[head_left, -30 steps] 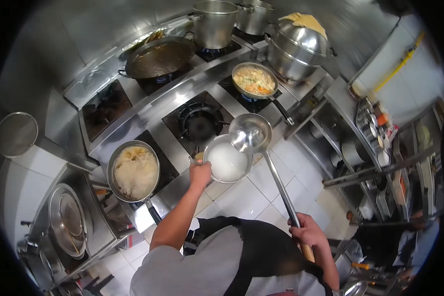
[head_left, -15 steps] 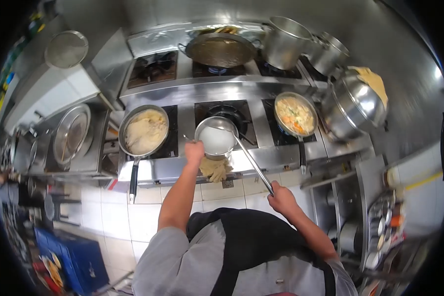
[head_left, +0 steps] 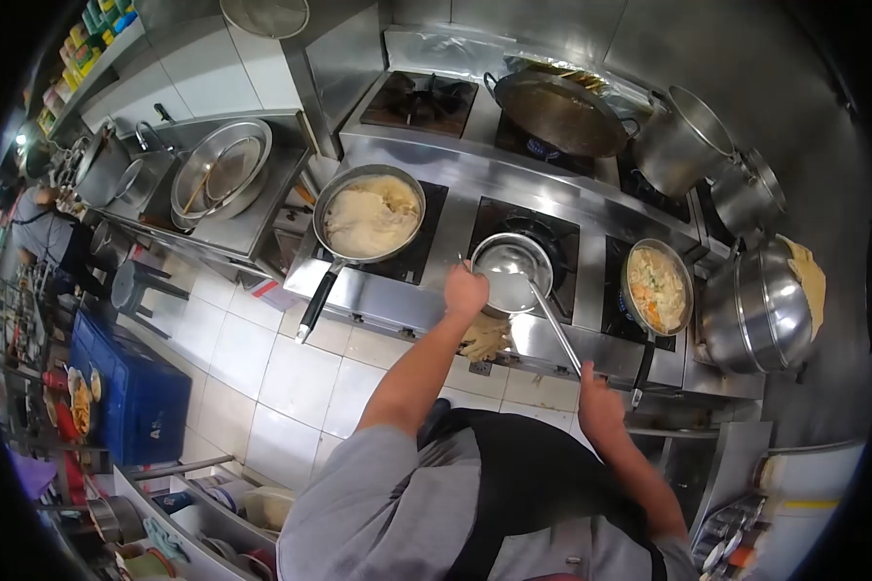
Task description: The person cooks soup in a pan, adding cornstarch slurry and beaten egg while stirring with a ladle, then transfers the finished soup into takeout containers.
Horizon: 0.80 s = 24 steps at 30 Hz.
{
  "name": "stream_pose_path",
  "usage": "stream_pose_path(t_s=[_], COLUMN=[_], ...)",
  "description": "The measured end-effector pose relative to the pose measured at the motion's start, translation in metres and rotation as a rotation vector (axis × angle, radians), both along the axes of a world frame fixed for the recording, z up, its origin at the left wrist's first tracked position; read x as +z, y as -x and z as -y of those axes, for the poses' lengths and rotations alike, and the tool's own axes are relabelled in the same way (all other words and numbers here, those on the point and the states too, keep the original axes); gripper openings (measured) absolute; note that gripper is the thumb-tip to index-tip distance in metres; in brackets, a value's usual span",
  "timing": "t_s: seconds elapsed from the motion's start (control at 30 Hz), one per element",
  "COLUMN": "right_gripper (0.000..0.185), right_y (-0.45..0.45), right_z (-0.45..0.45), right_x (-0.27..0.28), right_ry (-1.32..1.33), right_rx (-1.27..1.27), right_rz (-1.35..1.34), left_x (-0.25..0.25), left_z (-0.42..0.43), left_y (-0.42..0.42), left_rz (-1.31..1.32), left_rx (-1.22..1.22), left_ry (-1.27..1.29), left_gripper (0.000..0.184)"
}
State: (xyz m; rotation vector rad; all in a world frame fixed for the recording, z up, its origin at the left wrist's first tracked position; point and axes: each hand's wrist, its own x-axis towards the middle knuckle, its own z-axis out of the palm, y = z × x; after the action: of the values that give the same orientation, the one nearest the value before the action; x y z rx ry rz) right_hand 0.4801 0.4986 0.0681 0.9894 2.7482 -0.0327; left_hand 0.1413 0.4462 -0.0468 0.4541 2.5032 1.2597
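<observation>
"What does the left hand (head_left: 466, 292) have?"

"It's wrapped around the handle of a metal pot (head_left: 549, 263), at the pot's left side."

"And the right hand (head_left: 601, 407)?"

"Closed around the near end of a long ladle (head_left: 555, 327). The ladle's far end reaches into the pot, where there's white liquid (head_left: 510, 293)."

"Where's the pot?"

"Over the near middle burner (head_left: 561, 240). I can't tell whether it rests there or is held up. A tan cloth (head_left: 485, 339) hangs just on its near side, at the stove's edge."

"Anything beside it?"

"On the left, a pan (head_left: 321, 206) of pale food; on the right, a pan (head_left: 689, 300) of mixed food with orange pieces."
</observation>
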Motion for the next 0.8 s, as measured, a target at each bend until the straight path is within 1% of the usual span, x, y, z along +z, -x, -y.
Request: stream_pose_path(t_s=[0.03,0.07,0.13,0.17,0.2,0.23,0.27,0.3,0.33,0.37,0.43,0.47,0.5,0.57,0.6,0.67,0.8], right_gripper=[0.054,0.054,0.058,0.058,0.058,0.057,0.057,0.053,0.049,0.049,0.044,0.038,0.038,0.035,0.035,0.032,0.031], right_y=[0.001,0.004,0.014,0.018,0.020,0.018,0.019,0.027,0.034,0.041,0.052,0.047,0.053,0.072,0.080,0.092,0.093], right_z=[0.002,0.003,0.007,0.008,0.011,0.016,0.020,0.021,0.022,0.021,0.017,0.007,0.006,0.003,-0.001,-0.010,-0.035], right_x=[-0.003,-0.005,0.005,0.007,0.009,0.013,0.021,0.032,0.043,0.053,0.069,0.065,0.076,0.107,0.119,0.135,0.143], right_ry=[0.067,0.065,0.250,0.249,0.320,0.391,0.392,0.425,0.456,0.449,0.517,0.545,0.534,0.703,0.702,0.665,0.736], right_rx=[-0.003,-0.008,-0.107,-0.112,-0.136,-0.166,-0.179,-0.220,-0.258,-0.261,-0.327,-0.282,-0.272,-0.380,-0.380,-0.365,-0.355], right_rz=[0.041,0.050,0.131,0.149,0.092,0.038,0.061,0.081,0.096,0.104,0.161,0.128,0.133,0.132,0.129,0.263,0.258], left_x=[0.001,0.003,0.000,-0.004,-0.009,-0.002,0.008,0.017,0.004,-0.009,-0.010,-0.010,-0.001,0.005,0.000,-0.004,0.003], left_z=[0.002,0.003,0.001,0.000,0.003,0.008,0.011,0.011,0.005,0.002,0.001,0.002,0.005,0.005,0.004,0.003,0.005], left_y=[-0.001,-0.001,0.003,0.003,0.001,-0.003,-0.002,0.003,0.003,0.003,0.004,0.004,0.003,0.006,0.006,0.004,0.000], left_rz=[0.012,0.001,0.007,-0.048,-0.097,-0.067,0.010,0.077,0.016,0.026,-0.080,-0.077,-0.050,-0.030,-0.064,-0.097,-0.096], left_rx=[-0.004,-0.015,-0.026,-0.007,0.008,-0.001,-0.024,-0.044,0.010,0.010,0.034,0.046,0.032,0.019,0.031,0.031,0.040], left_ry=[0.000,0.003,0.000,-0.051,-0.096,-0.090,-0.077,-0.070,-0.079,-0.085,-0.126,-0.135,-0.139,-0.149,-0.168,-0.183,-0.183], left_gripper=[0.038,0.038,0.038,0.039,0.039,0.039,0.039,0.038,0.034,0.034,0.029,0.029,0.027,0.025,0.024,0.023,0.022])
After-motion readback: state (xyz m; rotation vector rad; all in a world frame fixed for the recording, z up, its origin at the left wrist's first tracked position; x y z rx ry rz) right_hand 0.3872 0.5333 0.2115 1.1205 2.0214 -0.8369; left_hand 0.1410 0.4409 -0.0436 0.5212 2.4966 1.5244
